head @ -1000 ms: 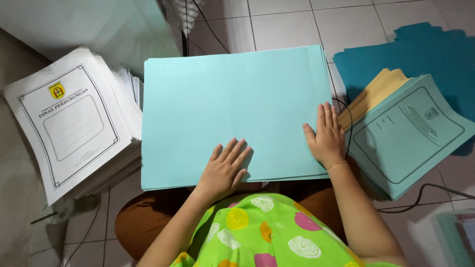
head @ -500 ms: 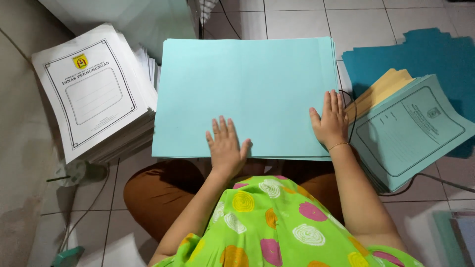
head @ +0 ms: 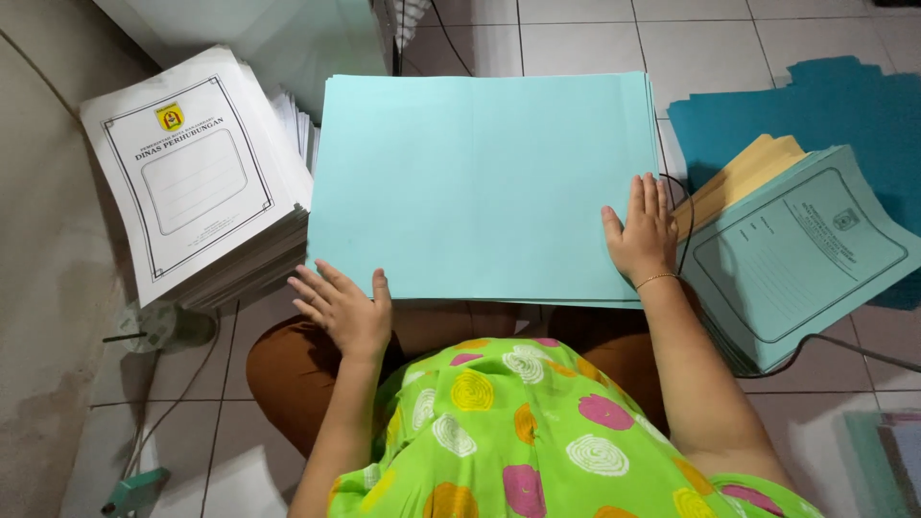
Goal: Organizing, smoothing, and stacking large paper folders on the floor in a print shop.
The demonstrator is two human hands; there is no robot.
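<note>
Pale blue paper stack (head: 480, 182): large plain sheets, lying flat over the seated person's lap and reaching out above the tiled floor (head: 710, 48). How deep the stack is cannot be judged; only a few edges show along its right side, and its near edge is partly covered by the hands.

Left hand (head: 345, 309): at the near left corner of the blue stack, fingers spread and loosely open, thumb lying on the sheet's edge. Whether the fingers grip the corner from below is unclear; it appears to hold nothing else.

Right hand (head: 643, 235): flat, palm down, fingers together and extended, on the right edge of the blue stack. A thin bracelet sits at the wrist.

White printed booklets (head: 192, 182): tall pile just left of the blue stack, its right edge tucked close against it.

Printed blue-green covers (head: 801, 254): pile right of the blue stack, over yellow sheets (head: 743, 173) that show only as a corner.

Dark teal sheets (head: 835, 105): beyond those, cut off by the frame.

Black cable (head: 686, 216): loops beside the right hand, mostly hidden.
</note>
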